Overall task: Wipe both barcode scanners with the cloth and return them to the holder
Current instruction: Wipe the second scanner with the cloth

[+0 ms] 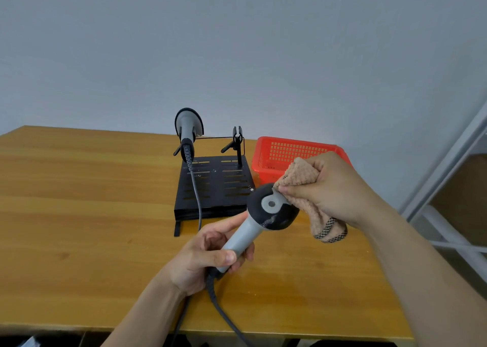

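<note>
Low in the centre of the frame, the left grip (208, 254) is closed round the grey handle of the held scanner (271, 211), whose black head points up and to the right. Just right of the head, the right grip (325, 188) pinches the bunched cloth (300, 175) against its upper edge. To wipe well, I would keep the handle steady, turn it slowly and cover the whole head. Behind, on the table (79, 214), the holder (213, 188) has its right cradle free; the second scanner (187, 130) sits in the left cradle.
</note>
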